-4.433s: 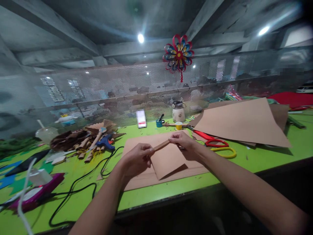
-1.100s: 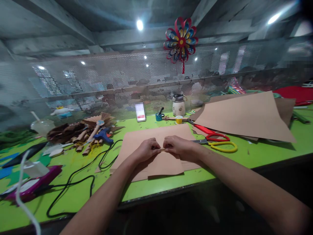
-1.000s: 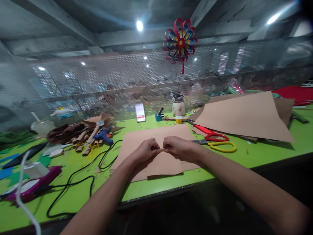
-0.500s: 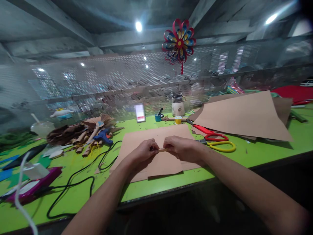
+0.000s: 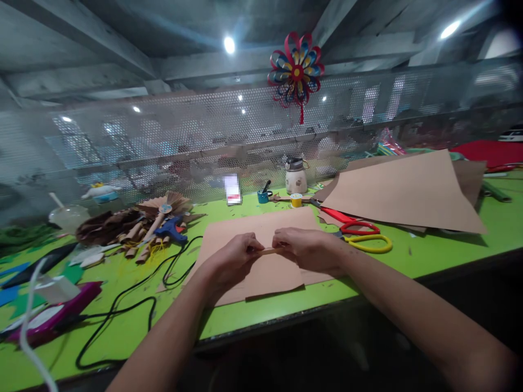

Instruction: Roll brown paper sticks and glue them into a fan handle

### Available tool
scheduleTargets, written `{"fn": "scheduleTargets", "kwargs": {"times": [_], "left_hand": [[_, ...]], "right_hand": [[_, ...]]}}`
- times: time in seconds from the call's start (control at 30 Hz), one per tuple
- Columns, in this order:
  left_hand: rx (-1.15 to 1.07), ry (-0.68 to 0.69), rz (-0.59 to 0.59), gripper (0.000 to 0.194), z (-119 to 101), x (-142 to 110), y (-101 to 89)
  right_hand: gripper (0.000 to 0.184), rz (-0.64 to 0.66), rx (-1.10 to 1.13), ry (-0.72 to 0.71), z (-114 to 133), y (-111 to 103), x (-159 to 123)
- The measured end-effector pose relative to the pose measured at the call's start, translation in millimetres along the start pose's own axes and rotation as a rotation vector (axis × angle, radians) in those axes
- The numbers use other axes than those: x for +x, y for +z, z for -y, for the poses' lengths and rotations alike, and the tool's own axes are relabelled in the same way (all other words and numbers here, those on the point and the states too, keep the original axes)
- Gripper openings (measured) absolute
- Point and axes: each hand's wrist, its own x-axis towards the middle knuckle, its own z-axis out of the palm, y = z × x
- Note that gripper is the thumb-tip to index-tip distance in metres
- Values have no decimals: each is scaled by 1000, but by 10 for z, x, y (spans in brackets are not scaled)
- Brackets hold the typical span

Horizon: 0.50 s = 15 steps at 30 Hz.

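We see a green table (image 5: 441, 250) with a large brown sheet (image 5: 408, 190) at the right. Before us lie flat brown papers (image 5: 232, 228), and over them the smaller brown piece (image 5: 273, 276). The right hand (image 5: 302, 246) and left hand (image 5: 241, 250), near each other, pinch its narrow far edge between closed fingertips; whether that edge is rolled or folded, we cannot tell.
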Motion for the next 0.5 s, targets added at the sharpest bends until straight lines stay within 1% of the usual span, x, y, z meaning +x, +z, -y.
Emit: {"fn": "scheduleTargets", "kwargs": {"times": [0.13, 0.23, 0.37, 0.5], "left_hand": [[85, -1, 28, 26, -93, -32, -40], [101, -6, 48, 28, -148, -45, -66], [98, -43, 33, 30, -184, -56, -54], [108, -43, 29, 31, -208, -68, -38]], "right_hand": [[17, 12, 21, 0, 18, -12, -21], [16, 8, 13, 0, 27, -23, -41], [17, 7, 35, -8, 20, -22, -54], [19, 6, 47, -21, 11, -11, -50]]}}
